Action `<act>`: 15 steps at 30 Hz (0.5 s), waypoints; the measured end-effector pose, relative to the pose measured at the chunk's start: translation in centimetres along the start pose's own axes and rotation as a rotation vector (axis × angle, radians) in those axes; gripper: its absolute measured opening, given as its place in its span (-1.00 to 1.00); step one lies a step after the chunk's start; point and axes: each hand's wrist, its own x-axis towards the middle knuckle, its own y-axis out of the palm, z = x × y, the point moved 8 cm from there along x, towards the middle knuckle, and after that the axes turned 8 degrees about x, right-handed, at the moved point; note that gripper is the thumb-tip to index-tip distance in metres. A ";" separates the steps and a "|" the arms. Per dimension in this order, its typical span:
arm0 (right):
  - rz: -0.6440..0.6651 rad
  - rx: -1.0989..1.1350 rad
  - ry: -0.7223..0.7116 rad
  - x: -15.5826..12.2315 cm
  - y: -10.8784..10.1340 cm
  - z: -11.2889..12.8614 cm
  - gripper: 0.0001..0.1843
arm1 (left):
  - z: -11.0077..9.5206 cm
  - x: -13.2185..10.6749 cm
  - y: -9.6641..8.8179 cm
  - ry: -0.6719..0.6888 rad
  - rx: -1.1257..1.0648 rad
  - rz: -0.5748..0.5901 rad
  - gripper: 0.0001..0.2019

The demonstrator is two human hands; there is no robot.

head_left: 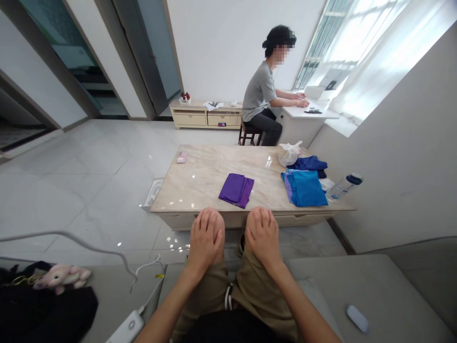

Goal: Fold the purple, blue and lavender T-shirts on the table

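Fingers of left hand (pixel 205 221) and right hand (pixel 259 224) relaxed, slightly spread, draped over the knees (pixel 217 228); neither hand is clenched or grasping anything. Both hands rest on the knees, forearms running back over khaki shorts (pixel 257 290). Nearest object ahead: purple folded cloth (pixel 236 190), lying flat on the near half of the stone-topped table (pixel 210 166), about mid-width, just beyond the knees but not touching them. Its long axis runs slightly askew to the table's near edge; one end is angled toward the right.

Right of the cloth on the table: blue folded cloth (pixel 303 189), with dark blue cloth (pixel 309 163) and a white plastic bag (pixel 289 153) behind it. Clear water bottle (pixel 342 189) lies on its side at the table's right end, cap pointing away from the cloth. Small pink flat object (pixel 182 157) sits at the table's far left corner. Beyond the table, a seated person (pixel 260 90) has both hands on a white desk (pixel 307 113).

Knees hide part of the table's near edge. A white box (pixel 153 194) is partly hidden behind the table's left end. Items on the desk are too small to make out.
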 end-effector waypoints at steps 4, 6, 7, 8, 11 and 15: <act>-0.051 0.019 -0.008 -1.3 -1.8 0.2 -0.36 | 0.4 -0.2 0.1 0.012 -0.031 -0.018 -0.47; -0.073 0.043 -0.012 -1.6 -2.2 -0.2 -0.32 | 0.4 -0.1 0.2 0.007 -0.054 -0.015 -0.47; -0.078 0.051 -0.011 -1.6 -2.3 -0.4 -0.30 | 0.4 0.0 0.2 0.006 -0.064 -0.010 -0.47; -0.080 0.054 -0.010 -1.5 -2.3 -0.6 -0.29 | 0.4 0.1 0.3 0.005 -0.072 -0.005 -0.46; -0.076 0.056 0.003 -0.5 -2.1 -0.9 -0.28 | 0.3 0.4 0.4 -0.003 -0.090 -0.002 -0.44; -0.047 0.106 -0.014 1.6 -1.7 -0.9 -0.30 | 0.2 0.9 0.6 0.016 -0.083 -0.017 -0.40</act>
